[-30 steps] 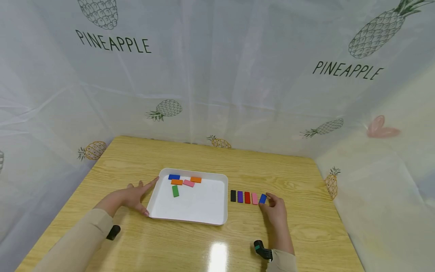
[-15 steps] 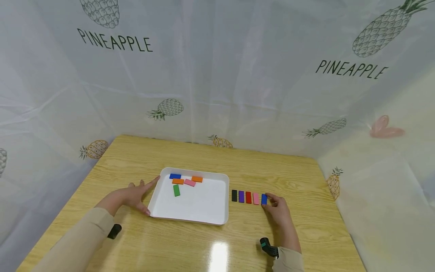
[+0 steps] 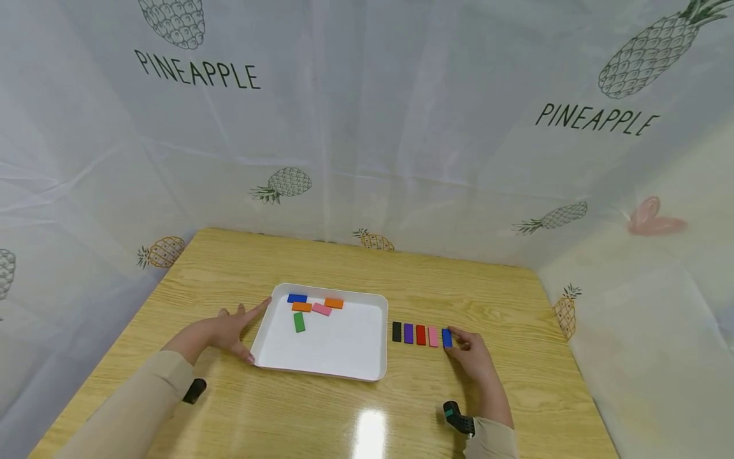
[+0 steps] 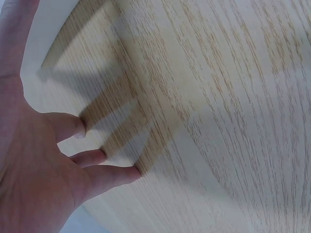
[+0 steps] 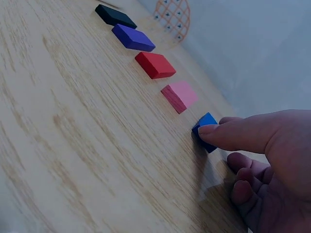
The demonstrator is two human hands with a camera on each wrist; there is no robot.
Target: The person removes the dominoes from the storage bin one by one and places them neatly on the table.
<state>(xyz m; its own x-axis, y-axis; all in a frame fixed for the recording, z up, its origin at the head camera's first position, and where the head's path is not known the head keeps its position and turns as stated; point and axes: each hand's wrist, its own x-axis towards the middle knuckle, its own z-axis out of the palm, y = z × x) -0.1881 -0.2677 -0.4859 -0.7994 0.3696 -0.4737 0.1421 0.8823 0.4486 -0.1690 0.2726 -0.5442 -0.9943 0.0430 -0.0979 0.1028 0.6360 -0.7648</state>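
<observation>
On the table, my right hand pinches a blue block by its two short ends, thumb nearest me. The block is the right end of a row: a black block, a purple block, a red block and a pink block stand side by side with small gaps. With thumb and forefinger spread, my left hand touches the left side of a white tray. In the left wrist view, the left hand's other fingers reach to the tabletop.
Inside the tray, near its far left part, lie a blue block, two orange blocks, one an orange block to the right, a pink block and a green block. A pineapple-print curtain hangs behind the wooden table.
The blue block in my right hand has turned from slanted to nearly parallel with the row. My left hand stays at the tray. The whole view has shifted slightly.
</observation>
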